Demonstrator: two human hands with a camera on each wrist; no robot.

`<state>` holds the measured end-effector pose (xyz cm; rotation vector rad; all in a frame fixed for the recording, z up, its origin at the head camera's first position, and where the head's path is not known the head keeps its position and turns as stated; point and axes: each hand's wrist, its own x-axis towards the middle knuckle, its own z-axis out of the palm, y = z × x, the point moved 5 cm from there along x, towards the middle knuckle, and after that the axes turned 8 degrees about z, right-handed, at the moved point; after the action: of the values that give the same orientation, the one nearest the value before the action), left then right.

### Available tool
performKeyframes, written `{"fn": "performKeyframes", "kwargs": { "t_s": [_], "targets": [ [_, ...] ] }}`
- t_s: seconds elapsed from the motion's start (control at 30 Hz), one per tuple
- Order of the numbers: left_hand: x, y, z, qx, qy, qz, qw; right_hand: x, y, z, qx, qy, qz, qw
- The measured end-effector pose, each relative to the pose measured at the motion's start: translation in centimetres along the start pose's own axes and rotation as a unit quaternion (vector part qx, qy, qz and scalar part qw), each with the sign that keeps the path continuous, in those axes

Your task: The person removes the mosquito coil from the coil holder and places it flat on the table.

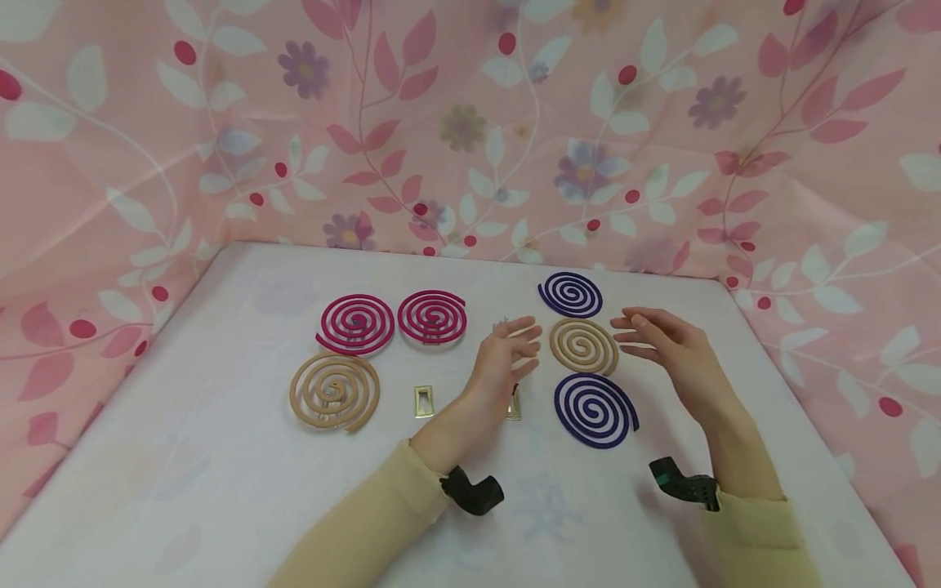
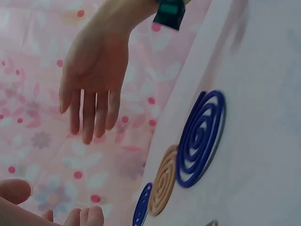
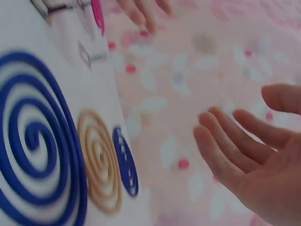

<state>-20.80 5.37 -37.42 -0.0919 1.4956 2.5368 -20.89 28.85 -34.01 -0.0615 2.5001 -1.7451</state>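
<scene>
Both hands are raised over the table with fingers loosely extended and nothing in them. My left hand [image 1: 494, 371] hovers left of a column of mosquito coils, palm turned inward. On the column's other side is my right hand [image 1: 680, 353], its fingertips close to the tan coil [image 1: 584, 347]. That tan coil lies between a far dark blue coil [image 1: 570, 295] and a nearer dark blue coil [image 1: 596, 411]. A small gold metal stand [image 1: 514, 406] lies partly hidden behind my left hand. In the right wrist view, the nearer blue coil [image 3: 35, 136] looms large.
Toward the left, two magenta coils [image 1: 357, 324] [image 1: 432, 317] and another tan coil [image 1: 334, 392] sit over small metal stands. Another gold stand [image 1: 423, 402] lies in the middle of the white tabletop [image 1: 243, 506]. Floral pink cloth [image 1: 470, 122] hangs around the table.
</scene>
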Motion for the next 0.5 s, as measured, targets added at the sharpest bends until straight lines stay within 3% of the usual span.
{"fn": "performKeyframes", "kwargs": {
  "t_s": [0.13,0.27,0.37,0.5],
  "targets": [
    [1.5,3.3,-2.6,0.019,-0.003,0.045,0.9988,-0.5,-2.0,2.8,0.069,0.021,-0.036,0.9968],
    [2.4,6.9,-6.6,0.085,0.018,0.101,0.9911,0.2,-3.4,5.5,0.115,0.022,-0.048,0.9919],
    [2.5,9.0,-9.7,0.126,0.039,0.114,0.9847,1.5,-4.5,7.0,0.140,0.033,-0.040,0.9887],
    [2.5,11.1,-13.4,0.161,0.044,0.111,0.9797,3.4,-5.8,8.9,0.176,0.047,-0.023,0.9831]
  ]
}}
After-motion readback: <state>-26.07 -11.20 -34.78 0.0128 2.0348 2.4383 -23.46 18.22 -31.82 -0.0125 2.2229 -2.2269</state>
